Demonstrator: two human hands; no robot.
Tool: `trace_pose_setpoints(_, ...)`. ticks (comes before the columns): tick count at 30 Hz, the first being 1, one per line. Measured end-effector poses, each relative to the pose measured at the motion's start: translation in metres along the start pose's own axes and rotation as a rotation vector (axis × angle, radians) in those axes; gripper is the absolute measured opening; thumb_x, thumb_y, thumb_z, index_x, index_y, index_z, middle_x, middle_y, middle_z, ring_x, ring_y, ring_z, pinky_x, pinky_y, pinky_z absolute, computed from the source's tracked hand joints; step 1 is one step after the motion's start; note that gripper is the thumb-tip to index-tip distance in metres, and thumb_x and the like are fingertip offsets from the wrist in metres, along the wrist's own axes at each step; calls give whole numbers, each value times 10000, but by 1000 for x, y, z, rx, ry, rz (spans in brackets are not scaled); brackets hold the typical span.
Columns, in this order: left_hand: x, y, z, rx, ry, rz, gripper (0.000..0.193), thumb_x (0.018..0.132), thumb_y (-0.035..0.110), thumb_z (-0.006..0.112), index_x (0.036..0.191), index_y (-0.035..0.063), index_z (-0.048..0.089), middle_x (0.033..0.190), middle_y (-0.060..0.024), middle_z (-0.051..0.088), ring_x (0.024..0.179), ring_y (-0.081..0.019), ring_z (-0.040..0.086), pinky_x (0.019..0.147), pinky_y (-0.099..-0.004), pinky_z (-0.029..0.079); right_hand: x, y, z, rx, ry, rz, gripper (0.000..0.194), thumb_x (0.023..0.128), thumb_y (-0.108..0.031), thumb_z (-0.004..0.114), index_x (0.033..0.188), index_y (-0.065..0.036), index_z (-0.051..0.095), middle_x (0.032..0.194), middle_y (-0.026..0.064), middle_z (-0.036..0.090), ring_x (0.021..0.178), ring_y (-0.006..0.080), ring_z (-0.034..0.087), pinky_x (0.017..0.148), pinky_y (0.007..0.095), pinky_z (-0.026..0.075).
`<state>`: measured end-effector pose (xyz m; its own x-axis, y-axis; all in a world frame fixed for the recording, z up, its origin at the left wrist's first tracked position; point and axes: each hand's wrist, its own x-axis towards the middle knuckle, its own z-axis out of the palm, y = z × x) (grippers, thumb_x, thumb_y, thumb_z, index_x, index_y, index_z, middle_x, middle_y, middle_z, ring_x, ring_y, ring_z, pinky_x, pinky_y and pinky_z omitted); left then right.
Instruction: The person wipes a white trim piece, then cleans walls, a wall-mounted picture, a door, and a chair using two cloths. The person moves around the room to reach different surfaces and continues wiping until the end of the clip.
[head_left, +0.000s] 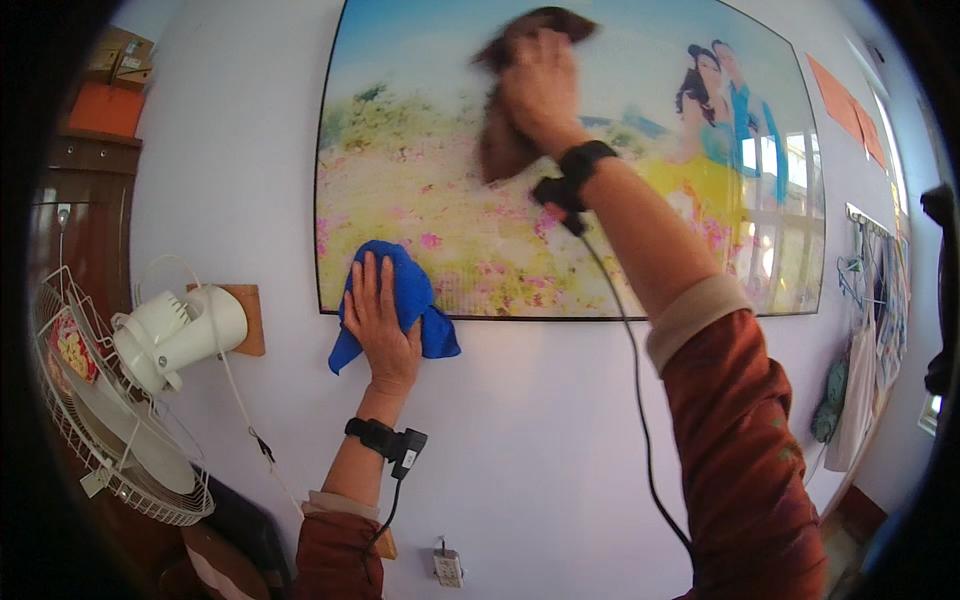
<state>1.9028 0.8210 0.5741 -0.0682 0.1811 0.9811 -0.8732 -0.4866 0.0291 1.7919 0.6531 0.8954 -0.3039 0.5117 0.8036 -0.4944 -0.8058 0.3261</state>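
Note:
A large glossy framed photo picture (420, 217) of two people among flowers hangs on the wall in front of me. My left hand (379, 319) presses a blue cloth (405, 277) flat at the picture's lower left corner, fingers spread upward. Higher up, near the top middle, my right hand (541, 86) lies on a dark brown cloth (506, 150) against the picture's surface; the cloth is blurred. Both wrists carry black strapped devices with cables. Parts of each cloth are hidden under the palms.
A white wall fan (180, 337) on a wooden block (251, 322) juts out at the left, its cord hanging down. Boxes (120, 60) sit on a brown cabinet (97, 180). A wall socket (448, 568) is below; a hook rail (868, 221) with hanging bags is at the right.

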Motion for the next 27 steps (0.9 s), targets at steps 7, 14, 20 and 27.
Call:
trace_pose_setpoints(7, -7, -11, 9, -21, 52, 20, 596, 1013, 397, 458, 1511, 91, 348, 1577, -157, 323, 1469, -352, 265, 1163, -509, 138, -2, -190, 18, 341, -267, -561, 388, 909, -290, 561, 1216, -56, 601, 1371, 149, 520, 1320, 317, 430, 1114, 430, 333)
trace_pose_setpoints(14, -9, -13, 7, -16, 41, 14, 584, 1017, 377, 462, 1489, 45, 373, 1566, -177, 334, 1463, -354, 274, 1163, -511, 135, 56, -136, 68, 196, -124, -457, 381, 915, -311, 502, 1215, -115, 630, 1312, 75, 568, 1259, 259, 490, 1042, 426, 401)
trace_pose_setpoints(20, -11, -14, 6, -19, 45, 21, 620, 1003, 384, 467, 1490, 18, 350, 1567, -193, 330, 1470, -358, 253, 1161, -523, 143, 114, 2, 65, 253, -81, -324, 357, 891, -240, 523, 1176, -42, 613, 1153, 180, 592, 1127, 367, 554, 921, 488, 500)
trace_pose_setpoints(27, -15, -22, 11, 0, 84, 3, 661, 1029, 490, 341, 1508, 35, 323, 1571, -179, 330, 1466, -340, 274, 1167, -527, 146, 93, 260, 16, -118, -203, -29, 349, 951, -336, 467, 1258, -230, 595, 1385, 94, 532, 1310, 312, 474, 1060, 508, 402)
